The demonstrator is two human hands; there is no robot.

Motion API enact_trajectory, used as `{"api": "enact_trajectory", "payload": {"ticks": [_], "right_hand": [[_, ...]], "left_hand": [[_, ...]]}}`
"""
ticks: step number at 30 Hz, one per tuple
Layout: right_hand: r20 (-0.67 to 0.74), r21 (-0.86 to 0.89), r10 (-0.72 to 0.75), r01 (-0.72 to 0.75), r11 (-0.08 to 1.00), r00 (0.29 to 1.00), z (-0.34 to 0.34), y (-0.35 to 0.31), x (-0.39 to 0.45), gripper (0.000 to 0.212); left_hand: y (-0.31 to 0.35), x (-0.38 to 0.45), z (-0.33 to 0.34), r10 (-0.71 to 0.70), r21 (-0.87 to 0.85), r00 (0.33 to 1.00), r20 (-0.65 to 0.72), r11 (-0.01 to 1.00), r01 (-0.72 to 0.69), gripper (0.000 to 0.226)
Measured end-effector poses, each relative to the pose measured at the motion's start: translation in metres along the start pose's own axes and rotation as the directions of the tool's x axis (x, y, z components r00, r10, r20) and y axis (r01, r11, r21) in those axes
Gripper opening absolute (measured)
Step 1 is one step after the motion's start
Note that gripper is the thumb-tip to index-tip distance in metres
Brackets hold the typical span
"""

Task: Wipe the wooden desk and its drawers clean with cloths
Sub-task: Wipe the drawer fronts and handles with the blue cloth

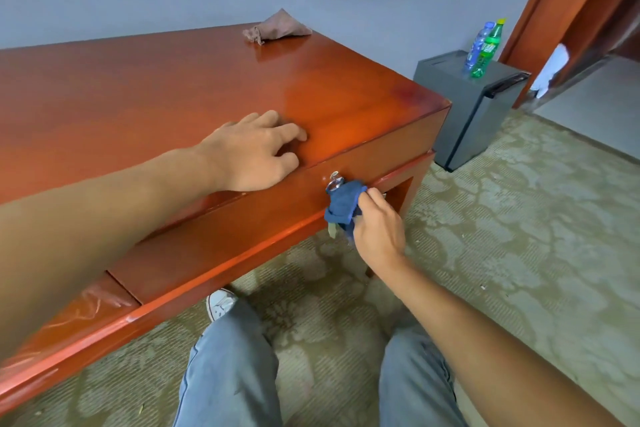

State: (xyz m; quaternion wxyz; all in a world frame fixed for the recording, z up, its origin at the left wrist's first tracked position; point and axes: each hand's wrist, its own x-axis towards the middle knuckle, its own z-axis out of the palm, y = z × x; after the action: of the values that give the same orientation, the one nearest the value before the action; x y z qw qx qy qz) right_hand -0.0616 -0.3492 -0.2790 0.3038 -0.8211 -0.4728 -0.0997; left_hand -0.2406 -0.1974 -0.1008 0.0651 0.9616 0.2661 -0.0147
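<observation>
The glossy red-brown wooden desk [145, 90] fills the left and middle of the view. My left hand [254, 151] rests on its top near the front edge, fingers loosely spread. Below it, my right hand [375, 222] grips a bunched blue cloth [343, 204] and holds it against the drawer front [242, 229], right under a metal lock with keys [335, 181]. A key tag hangs below the cloth. A crumpled pinkish-brown cloth [278, 28] lies at the desk's far edge by the wall.
A small grey fridge [467, 107] stands right of the desk, with a blue bottle [478, 45] and a green bottle [488, 48] on top. A wooden door frame [561, 14] is at the far right. My knees and a white shoe [220, 303] are over patterned carpet.
</observation>
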Motion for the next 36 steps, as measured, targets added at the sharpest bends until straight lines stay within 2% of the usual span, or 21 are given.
{"api": "enact_trajectory", "payload": {"ticks": [2, 4, 6, 9, 11, 14, 17, 18, 20, 22, 23, 25, 26, 28, 29, 30, 33, 36], "right_hand": [[-0.053, 0.093, 0.2, -0.195, 0.976, 0.978, -0.003, 0.022, 0.019, 0.016], [-0.08, 0.192, 0.362, -0.341, 0.92, 0.929, -0.005, 0.044, 0.042, 0.028], [-0.085, 0.193, 0.46, -0.438, 0.878, 0.884, -0.011, 0.064, 0.063, 0.034], [-0.059, 0.177, 0.572, -0.555, 0.812, 0.818, -0.027, 0.091, 0.097, 0.027], [-0.019, 0.076, 0.608, -0.605, 0.793, 0.794, -0.039, 0.104, 0.114, 0.026], [0.004, 0.005, 0.624, -0.624, 0.781, 0.781, -0.047, 0.113, 0.127, 0.029], [-0.023, 0.077, 0.625, -0.622, 0.779, 0.78, -0.039, 0.091, 0.111, 0.027], [-0.019, 0.135, 0.586, -0.579, 0.804, 0.81, -0.033, 0.08, 0.098, 0.029], [0.067, 0.252, 0.405, -0.408, 0.877, 0.912, -0.025, 0.051, 0.067, 0.037], [0.195, 0.264, 0.222, -0.269, 0.926, 0.955, -0.021, 0.032, 0.047, 0.035], [0.231, 0.248, 0.189, -0.245, 0.937, 0.954, -0.019, 0.029, 0.045, 0.033], [0.177, 0.243, 0.255, -0.293, 0.925, 0.951, -0.014, 0.038, 0.056, 0.033], [0.143, 0.26, 0.361, -0.386, 0.885, 0.922, -0.012, 0.049, 0.067, 0.033], [0.14, 0.339, 0.604, -0.611, 0.715, 0.785, -0.011, 0.08, 0.094, 0.035], [0.161, 0.389, 0.681, -0.68, 0.621, 0.714, -0.011, 0.095, 0.108, 0.038], [0.178, 0.437, 0.727, -0.716, 0.545, 0.663, -0.012, 0.109, 0.121, 0.042], [0.232, 0.579, 0.774, -0.723, 0.376, 0.589, -0.016, 0.135, 0.148, 0.046], [0.367, 0.583, 0.765, -0.771, 0.255, 0.53, -0.011, 0.154, 0.157, 0.041]], "left_hand": [[0.005, 0.017, 0.002, 0.026, -0.019, 1.0, 0.008, 0.999, -0.026, 0.049], [0.014, 0.035, 0.004, 0.056, -0.026, 0.998, 0.012, 0.998, -0.055, 0.05], [0.026, 0.055, 0.004, 0.078, -0.036, 0.997, 0.021, 0.996, -0.077, 0.051], [0.043, 0.086, 0.002, 0.096, -0.031, 0.995, 0.04, 0.995, -0.095, 0.052], [0.053, 0.101, 0.004, 0.109, -0.03, 0.992, 0.069, 0.994, -0.107, 0.052], [0.063, 0.111, 0.015, 0.091, -0.027, 0.994, 0.066, 0.996, -0.089, 0.052], [0.063, 0.11, 0.022, 0.08, -0.012, 0.995, 0.053, 0.997, -0.08, 0.053], [0.062, 0.11, 0.022, 0.079, -0.009, 0.996, 0.051, 0.997, -0.078, 0.053], [0.061, 0.11, 0.022, 0.072, -0.004, 0.996, 0.051, 0.997, -0.072, 0.053], [0.062, 0.108, 0.023, 0.067, 0.003, 0.997, 0.048, 0.998, -0.067, 0.052], [0.062, 0.108, 0.024, 0.067, 0.008, 0.997, 0.048, 0.998, -0.068, 0.052], [0.061, 0.109, 0.025, 0.065, 0.007, 0.996, 0.054, 0.998, -0.066, 0.052], [0.061, 0.108, 0.025, 0.062, 0.006, 0.997, 0.052, 0.998, -0.063, 0.052], [0.06, 0.109, 0.024, 0.062, 0.011, 0.997, 0.039, 0.998, -0.063, 0.052], [0.06, 0.11, 0.024, 0.065, 0.011, 0.997, 0.034, 0.998, -0.065, 0.052], [0.06, 0.111, 0.025, 0.07, 0.012, 0.997, 0.028, 0.997, -0.07, 0.053], [0.058, 0.116, 0.025, 0.076, 0.013, 0.997, 0.009, 0.997, -0.076, 0.054], [0.059, 0.115, 0.027, 0.078, 0.011, 0.997, 0.001, 0.997, -0.078, 0.054]]}}
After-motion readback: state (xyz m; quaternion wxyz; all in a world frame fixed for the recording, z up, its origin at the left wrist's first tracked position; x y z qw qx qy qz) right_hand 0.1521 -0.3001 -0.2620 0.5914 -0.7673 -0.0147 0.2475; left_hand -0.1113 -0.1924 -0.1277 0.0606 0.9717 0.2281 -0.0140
